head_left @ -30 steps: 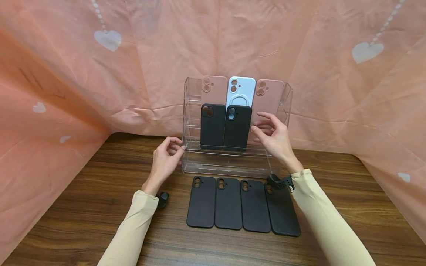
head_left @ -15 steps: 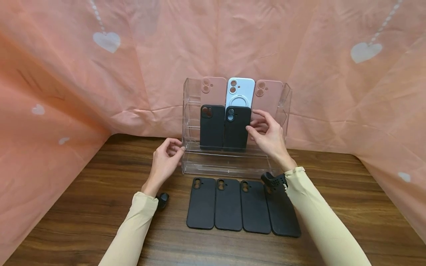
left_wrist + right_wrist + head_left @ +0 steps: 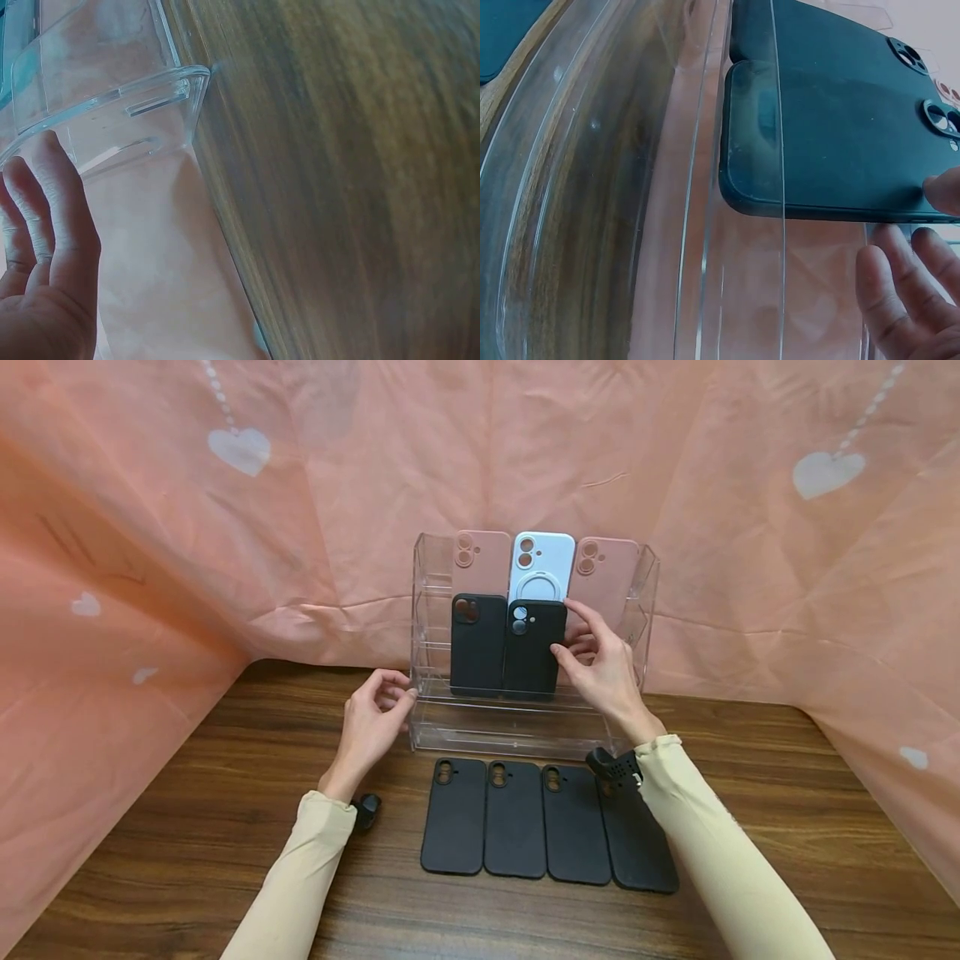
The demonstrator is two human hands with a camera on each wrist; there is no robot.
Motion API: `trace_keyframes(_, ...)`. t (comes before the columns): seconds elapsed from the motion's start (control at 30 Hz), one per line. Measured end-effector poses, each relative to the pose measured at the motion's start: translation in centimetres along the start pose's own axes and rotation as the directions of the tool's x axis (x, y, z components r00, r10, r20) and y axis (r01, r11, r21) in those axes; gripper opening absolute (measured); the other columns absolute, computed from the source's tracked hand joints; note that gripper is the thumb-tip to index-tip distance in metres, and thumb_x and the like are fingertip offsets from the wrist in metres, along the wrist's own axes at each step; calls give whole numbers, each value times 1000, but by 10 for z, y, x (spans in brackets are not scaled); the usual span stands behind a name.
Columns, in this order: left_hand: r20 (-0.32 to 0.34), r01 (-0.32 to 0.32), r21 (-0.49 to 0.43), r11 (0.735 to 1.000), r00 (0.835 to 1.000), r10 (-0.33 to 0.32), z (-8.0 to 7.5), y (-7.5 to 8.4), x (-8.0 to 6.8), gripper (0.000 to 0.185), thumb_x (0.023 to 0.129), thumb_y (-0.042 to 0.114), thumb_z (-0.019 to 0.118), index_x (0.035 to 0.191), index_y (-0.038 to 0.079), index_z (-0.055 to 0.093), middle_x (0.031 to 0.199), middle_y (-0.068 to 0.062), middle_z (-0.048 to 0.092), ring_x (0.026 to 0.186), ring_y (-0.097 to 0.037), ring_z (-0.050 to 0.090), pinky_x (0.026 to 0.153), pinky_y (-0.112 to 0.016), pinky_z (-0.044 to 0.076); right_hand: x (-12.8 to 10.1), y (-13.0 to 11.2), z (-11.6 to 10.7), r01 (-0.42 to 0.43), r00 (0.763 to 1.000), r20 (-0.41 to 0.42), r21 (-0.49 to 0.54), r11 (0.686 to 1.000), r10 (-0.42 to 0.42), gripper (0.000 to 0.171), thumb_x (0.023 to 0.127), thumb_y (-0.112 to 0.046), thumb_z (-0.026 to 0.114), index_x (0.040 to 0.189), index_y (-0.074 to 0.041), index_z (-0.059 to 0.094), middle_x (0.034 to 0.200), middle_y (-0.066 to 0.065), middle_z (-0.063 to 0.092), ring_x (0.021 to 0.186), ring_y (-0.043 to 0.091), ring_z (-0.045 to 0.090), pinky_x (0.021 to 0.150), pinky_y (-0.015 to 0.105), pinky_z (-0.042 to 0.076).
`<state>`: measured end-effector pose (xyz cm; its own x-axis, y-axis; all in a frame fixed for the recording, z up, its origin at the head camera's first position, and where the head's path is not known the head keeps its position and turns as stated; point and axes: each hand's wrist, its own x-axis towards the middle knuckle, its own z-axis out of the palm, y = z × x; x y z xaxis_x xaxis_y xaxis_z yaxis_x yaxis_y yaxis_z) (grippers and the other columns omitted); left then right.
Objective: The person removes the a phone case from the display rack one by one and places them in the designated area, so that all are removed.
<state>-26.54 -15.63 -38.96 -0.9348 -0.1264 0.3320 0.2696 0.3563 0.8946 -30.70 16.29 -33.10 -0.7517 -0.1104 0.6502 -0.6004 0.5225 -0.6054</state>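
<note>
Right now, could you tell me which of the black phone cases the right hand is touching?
The right hand touches the right-hand black case standing in the clear rack, thumb on its edge; the left one and the four on the table are untouched.

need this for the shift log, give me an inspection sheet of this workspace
surface: wooden table, bare wood around the cases
job's things: clear acrylic stand; two black cases on its middle tier; two pink cases and a blue case on the top tier
clutter: four black cases flat in a row before the stand
hands: right hand fingers pinch the right black case; left hand touches the stand's left end
cables: nothing seen
surroundings: pink cloth backdrop with white hearts
</note>
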Motion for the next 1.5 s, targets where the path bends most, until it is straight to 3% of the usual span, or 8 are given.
trace_keyframes(0.33, 2, 3, 0, 1000, 1000, -3, 0, -1, 0, 16, 94, 16, 71, 108, 9, 66, 90, -14, 70, 65, -15, 67, 56, -40, 64, -1, 1, 2, 0, 1000, -21, 41, 999, 1, 55, 92, -3, 72, 142, -17, 55, 100, 18, 70, 84, 28, 72, 69, 7, 53)
trace_keyframes(0.53, -3, 0, 3, 1000, 1000, 0, -1, -1, 1, 16, 94, 16, 71, 108, 9, 66, 90, -14, 70, 65, -16, 67, 57, -42, 64, -1, 4, 4, -9, 1000, -11, 64, 998, 9, 58, 92, 2, 71, 145, -13, 52, 101, 22, 68, 84, 29, 70, 70, 6, 51)
trace_keyframes(0.77, 15, 4, -11, 1000, 1000, -4, 1, -1, 0, 16, 95, 15, 71, 108, 9, 66, 90, -14, 69, 70, -26, 69, 59, -45, 64, -1, 3, 5, 6, 1000, -3, 111, 994, -6, 61, 91, 9, 68, 146, -7, 51, 98, 24, 64, 82, 30, 68, 69, 5, 51)
trace_keyframes(0.93, 20, 8, -16, 1000, 1000, -7, 2, 0, 0, 15, 95, 15, 71, 108, 9, 66, 91, -14, 69, 71, -28, 69, 60, -48, 64, -2, 2, 3, -21, 999, 32, 214, 977, 15, 61, 92, 8, 67, 146, -14, 51, 99, 19, 61, 77, 23, 67, 69, 9, 55)
trace_keyframes(1.13, 19, 5, -11, 1000, 1000, -5, 2, 1, 1, 16, 95, 16, 71, 108, 9, 67, 92, -14, 70, 72, -28, 70, 59, -41, 64, 0, 2, 1, -35, 998, 52, 294, 955, 20, 60, 91, 14, 64, 144, -10, 50, 104, 24, 64, 82, 17, 68, 69, 14, 58)
trace_keyframes(1.3, 22, 8, -8, 1000, 1000, -8, 2, -1, 0, 16, 95, 16, 71, 108, 9, 67, 92, -14, 70, 69, -22, 68, 58, -40, 64, 0, 0, 1, -30, 1000, 7, 355, 934, 30, 59, 87, 20, 64, 140, -3, 51, 98, 26, 65, 78, 14, 69, 68, 16, 60)
trace_keyframes(1.5, 16, 3, -10, 1000, 1000, -3, 1, -2, 1, 16, 95, 16, 71, 108, 9, 66, 91, -14, 70, 68, -22, 68, 58, -44, 64, 4, -4, -2, -5, 999, -38, 396, 918, 21, 59, 86, 22, 64, 139, 0, 51, 94, 20, 66, 74, 13, 70, 67, 18, 61)
